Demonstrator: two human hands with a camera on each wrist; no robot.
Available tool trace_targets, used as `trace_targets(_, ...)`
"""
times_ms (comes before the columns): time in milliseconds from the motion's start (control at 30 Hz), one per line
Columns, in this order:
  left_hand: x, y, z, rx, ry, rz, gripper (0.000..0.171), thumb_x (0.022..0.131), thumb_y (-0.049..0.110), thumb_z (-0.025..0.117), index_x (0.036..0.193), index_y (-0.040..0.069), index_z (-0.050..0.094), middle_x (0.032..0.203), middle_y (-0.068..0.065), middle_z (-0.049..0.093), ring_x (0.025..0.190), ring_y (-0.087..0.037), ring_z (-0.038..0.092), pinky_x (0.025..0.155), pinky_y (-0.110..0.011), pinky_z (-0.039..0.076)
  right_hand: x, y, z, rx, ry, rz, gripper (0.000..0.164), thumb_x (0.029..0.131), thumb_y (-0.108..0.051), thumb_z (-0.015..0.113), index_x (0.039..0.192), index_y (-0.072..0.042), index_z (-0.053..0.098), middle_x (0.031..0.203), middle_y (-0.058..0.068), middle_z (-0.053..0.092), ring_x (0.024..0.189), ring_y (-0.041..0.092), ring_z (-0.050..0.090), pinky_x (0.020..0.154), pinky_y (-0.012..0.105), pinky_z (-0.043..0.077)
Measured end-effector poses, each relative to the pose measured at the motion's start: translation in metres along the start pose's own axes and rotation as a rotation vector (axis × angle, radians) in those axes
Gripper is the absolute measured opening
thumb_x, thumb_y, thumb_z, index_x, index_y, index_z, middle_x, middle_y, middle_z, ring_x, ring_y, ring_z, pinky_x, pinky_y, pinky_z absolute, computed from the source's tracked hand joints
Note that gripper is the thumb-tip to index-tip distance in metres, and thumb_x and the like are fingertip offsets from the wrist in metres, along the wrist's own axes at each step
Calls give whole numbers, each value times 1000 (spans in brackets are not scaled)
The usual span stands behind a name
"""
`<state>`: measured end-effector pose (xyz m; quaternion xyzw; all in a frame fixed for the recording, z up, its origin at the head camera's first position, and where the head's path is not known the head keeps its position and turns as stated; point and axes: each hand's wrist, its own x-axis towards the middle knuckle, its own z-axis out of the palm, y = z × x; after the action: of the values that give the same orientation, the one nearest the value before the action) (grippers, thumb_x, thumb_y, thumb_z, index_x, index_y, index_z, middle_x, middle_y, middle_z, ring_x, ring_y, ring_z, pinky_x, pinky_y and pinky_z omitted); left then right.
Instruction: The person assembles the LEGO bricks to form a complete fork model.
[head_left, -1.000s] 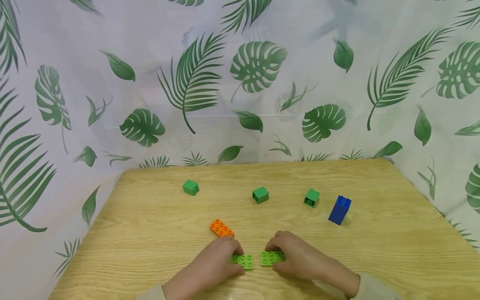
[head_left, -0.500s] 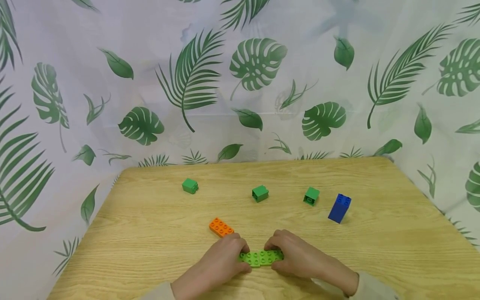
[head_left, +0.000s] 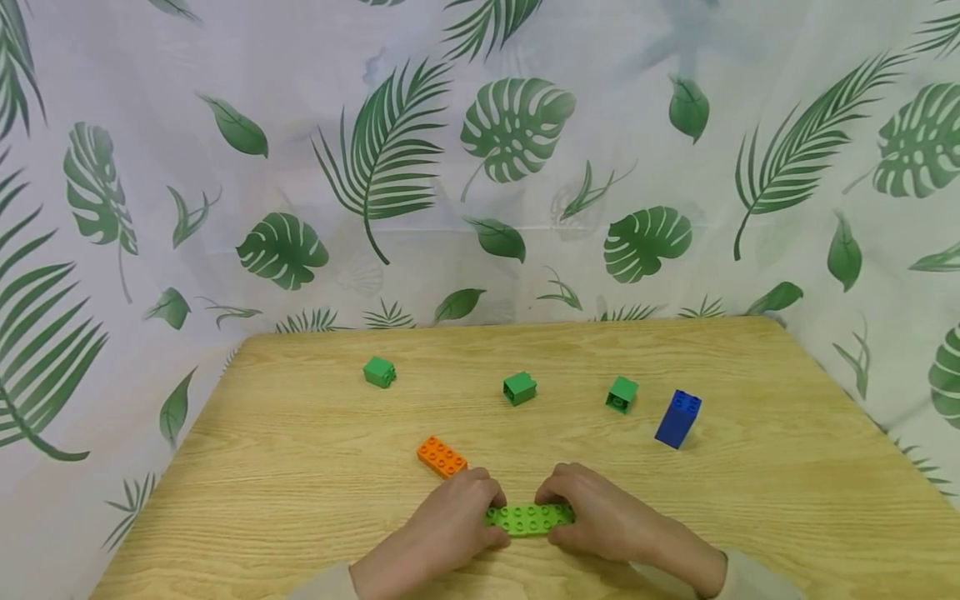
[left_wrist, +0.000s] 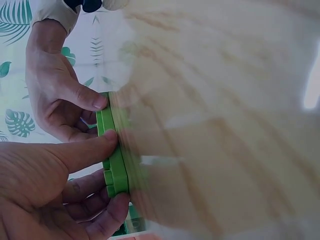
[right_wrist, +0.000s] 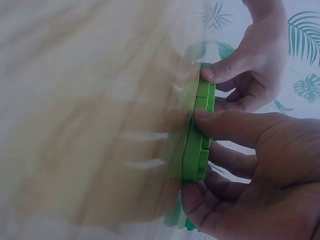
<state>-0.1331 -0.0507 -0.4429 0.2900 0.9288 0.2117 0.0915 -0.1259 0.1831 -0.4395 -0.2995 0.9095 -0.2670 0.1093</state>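
Observation:
Near the front of the table, my left hand [head_left: 459, 518] pinches a flat light-green toy brick [head_left: 514, 522] between thumb and fingers. My right hand [head_left: 603, 515] pinches a matching light-green brick [head_left: 546, 518] in the same way. The two bricks lie end to end, studs up, touching along their short sides. In the left wrist view both thumbs press the near long side of the green row [left_wrist: 119, 170]. From the right wrist view, the same row [right_wrist: 190, 155] runs straight along the tabletop. Fingers cover the row's outer ends.
An orange brick [head_left: 442, 457] lies just beyond the left hand. Farther back are three green bricks: one at left [head_left: 379, 372], one in the middle [head_left: 520, 388] and one at right [head_left: 622, 395]. A tall blue brick [head_left: 678, 419] stands right of them on the wooden table [head_left: 300, 450].
The left hand has moved right with its light-green brick, closing the gap to the other one. Since half a second ago, both hands and the row have shifted slightly right.

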Motion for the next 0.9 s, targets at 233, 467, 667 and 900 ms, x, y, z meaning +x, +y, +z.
trace_targets(233,1,2,1,-7,5,-1,31,80,27,91,102,9,78,91,5,63,83,-6,58,77,-25,53,-1,3,-1,-9,7,-3,30,85,-17,86,111,-10,73,102,-9,59,95,9,56,84,33,52)
trace_targets(467,2,1,2,-2,9,10,31,80,26,92,102,10,79,90,5,64,82,-5,58,76,-24,53,0,4,0,-3,4,3,29,86,-18,85,111,-10,73,103,-8,60,96,9,57,85,33,52)
trace_targets(667,2,1,2,-5,7,19,31,79,25,92,102,10,79,89,5,64,81,-4,57,75,-23,52,0,4,1,9,-4,17,30,86,-20,86,112,-10,73,103,-9,60,95,8,56,85,33,52)
trace_targets(900,3,1,1,-1,11,15,30,79,26,92,102,10,79,90,6,64,83,-6,58,77,-24,53,-1,2,0,7,4,24,30,86,-20,86,111,-11,73,102,-9,59,94,7,55,84,33,52)
